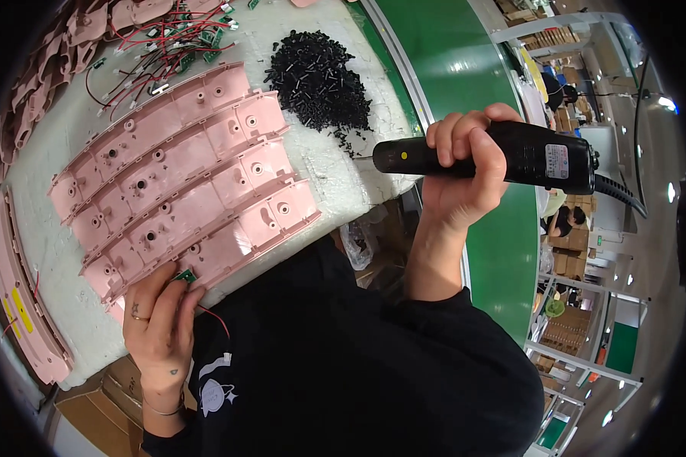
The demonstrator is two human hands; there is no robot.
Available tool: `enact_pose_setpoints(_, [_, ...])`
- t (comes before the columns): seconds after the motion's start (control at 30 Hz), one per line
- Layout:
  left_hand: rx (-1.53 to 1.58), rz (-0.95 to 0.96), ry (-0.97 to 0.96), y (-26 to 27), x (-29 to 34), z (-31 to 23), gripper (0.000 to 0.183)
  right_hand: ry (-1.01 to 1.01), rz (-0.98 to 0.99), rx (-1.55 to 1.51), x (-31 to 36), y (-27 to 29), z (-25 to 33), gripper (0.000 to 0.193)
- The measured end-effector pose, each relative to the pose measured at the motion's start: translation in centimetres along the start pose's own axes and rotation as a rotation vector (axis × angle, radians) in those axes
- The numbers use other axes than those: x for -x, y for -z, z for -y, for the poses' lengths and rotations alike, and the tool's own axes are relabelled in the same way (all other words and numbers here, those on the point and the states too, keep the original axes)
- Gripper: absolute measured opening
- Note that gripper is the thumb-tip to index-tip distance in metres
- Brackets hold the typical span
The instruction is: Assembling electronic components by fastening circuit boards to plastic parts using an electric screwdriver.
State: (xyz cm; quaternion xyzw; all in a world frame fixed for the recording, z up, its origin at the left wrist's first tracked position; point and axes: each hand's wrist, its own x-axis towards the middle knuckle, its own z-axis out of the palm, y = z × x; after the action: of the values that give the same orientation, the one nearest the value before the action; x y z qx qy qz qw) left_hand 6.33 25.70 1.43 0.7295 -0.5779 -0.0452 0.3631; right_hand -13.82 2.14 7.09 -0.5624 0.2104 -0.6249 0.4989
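Observation:
My right hand [469,164] is wrapped round a black electric screwdriver [537,156], whose cable leaves its rear end. The tool lies level, its bit pointing left at the edge of a heap of small black screws [312,80]. Whether a screw sits on the bit is too small to tell. With closed fingers my left hand [160,316] pinches a small green circuit board [184,276] at the near edge of the nearest curved pink plastic shell [255,225]. A red wire with a white connector [226,358] hangs from beneath that hand. Several such shells lie side by side, hollow side up.
Behind the shells is a tangle of wired circuit boards [179,49]. More pink parts [23,99] are piled at the far left, on the white foam-covered table [343,183]. To the right runs a green surface [453,61]. A cardboard box [99,415] stands below left.

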Motion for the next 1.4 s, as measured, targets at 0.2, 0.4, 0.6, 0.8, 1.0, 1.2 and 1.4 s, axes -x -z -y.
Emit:
enact_pose_setpoints(0.2, [-0.071,0.036,-0.027,0.8,-0.5,-0.4,0.022,0.009,0.003,-0.024,-0.1,0.6,-0.4,0.031])
enact_pose_setpoints(0.4, [-0.047,0.021,-0.028,1.3,-2.4,-0.8,0.022,0.018,-0.001,-0.054,-0.3,0.6,-0.1,0.031])
enact_pose_setpoints(0.6, [0.03,0.079,-0.228,0.3,-8.1,-2.4,0.02,0.104,0.183,-0.095,-0.7,0.5,1.8,0.031])
enact_pose_setpoints(0.8, [0.217,0.115,-0.49,-6.6,-15.3,-4.0,0.02,0.171,0.282,-0.242,-1.2,-0.6,3.1,0.037])
enact_pose_setpoints(1.0, [0.326,0.179,-0.619,-9.8,-17.7,-4.7,0.009,0.195,0.308,-0.276,-1.8,-0.6,3.6,0.037])
enact_pose_setpoints(1.2, [0.425,0.212,-0.429,-9.2,-17.7,-4.0,0.01,0.238,0.364,-0.317,-2.7,0.1,4.0,0.035])
enact_pose_setpoints(1.4, [1.129,0.493,0.244,-7.2,-16.0,-4.3,0.006,0.235,0.336,-0.478,-1.9,-1.2,5.1,0.032])
